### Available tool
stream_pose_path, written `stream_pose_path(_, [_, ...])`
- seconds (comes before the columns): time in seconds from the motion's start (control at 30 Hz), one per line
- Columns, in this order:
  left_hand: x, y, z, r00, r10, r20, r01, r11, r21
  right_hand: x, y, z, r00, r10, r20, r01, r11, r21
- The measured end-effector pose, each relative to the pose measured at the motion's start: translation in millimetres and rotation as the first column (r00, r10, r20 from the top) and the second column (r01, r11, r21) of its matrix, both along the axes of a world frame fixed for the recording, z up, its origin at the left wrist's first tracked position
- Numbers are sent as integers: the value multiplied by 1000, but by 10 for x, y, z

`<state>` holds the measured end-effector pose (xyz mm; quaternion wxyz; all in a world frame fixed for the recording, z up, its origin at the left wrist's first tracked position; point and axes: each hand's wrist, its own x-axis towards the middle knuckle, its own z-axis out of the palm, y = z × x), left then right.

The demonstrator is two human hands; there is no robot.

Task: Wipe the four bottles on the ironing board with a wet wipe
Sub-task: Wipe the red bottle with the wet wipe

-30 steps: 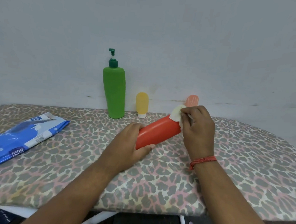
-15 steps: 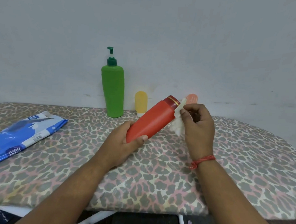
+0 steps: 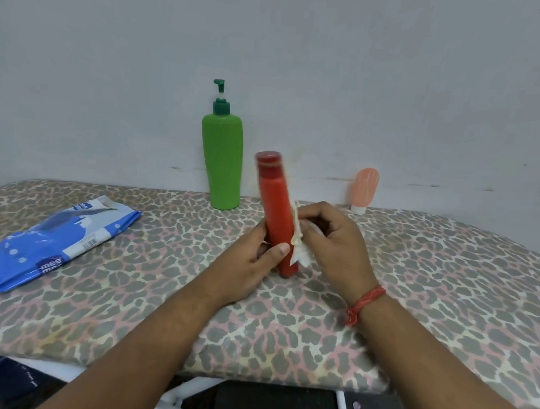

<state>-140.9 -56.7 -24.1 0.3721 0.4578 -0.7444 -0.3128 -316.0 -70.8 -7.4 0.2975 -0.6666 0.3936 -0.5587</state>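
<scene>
Left hand (image 3: 253, 259) grips red bottle (image 3: 276, 217) near-upright, base on ironing board (image 3: 415, 274). Right hand (image 3: 332, 239) pinches wet wipe (image 3: 299, 252) against bottle's right side. Green pump bottle (image 3: 221, 158) beyond left hand; pink tube (image 3: 365, 187) beyond right hand. Blue wipes pack (image 3: 54, 240) far left of hands.

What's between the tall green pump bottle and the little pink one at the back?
In the head view, the red bottle held upright by both hands stands in front of that gap; behind it only bare ironing board shows.
</scene>
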Motion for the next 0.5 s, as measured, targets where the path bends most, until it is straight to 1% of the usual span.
stream_pose_path(0.07, [23,-17,-16,998,23,-54,-21,999,29,26,9,-22,998,-2,-56,1,1000,-10])
stream_pose_path(0.17, [40,-24,-16,990,27,-140,-11,994,111,33,19,-27,998,3,-63,-2,1000,20])
stream_pose_path(0.27, [67,-12,24,972,66,-226,-32,988,150,23,29,-33,995,10,-104,-9,1000,8])
stream_pose_path(0.33, [93,-26,45,954,99,-283,-51,984,172,29,45,-34,986,8,-167,-19,998,-63])
stream_pose_path(0.4, [94,-56,40,928,96,-360,-19,977,212,48,44,-27,970,-38,-239,-7,983,-184])
stream_pose_path(0.43, [77,-61,33,918,80,-389,13,973,231,60,39,-10,966,-80,-246,21,972,-234])
stream_pose_path(0.47, [59,-67,16,923,56,-381,38,971,235,68,30,12,966,-129,-226,63,959,-277])
stream_pose_path(0.5, [38,-69,-1,940,36,-340,44,974,224,70,22,38,966,-179,-189,112,942,-318])
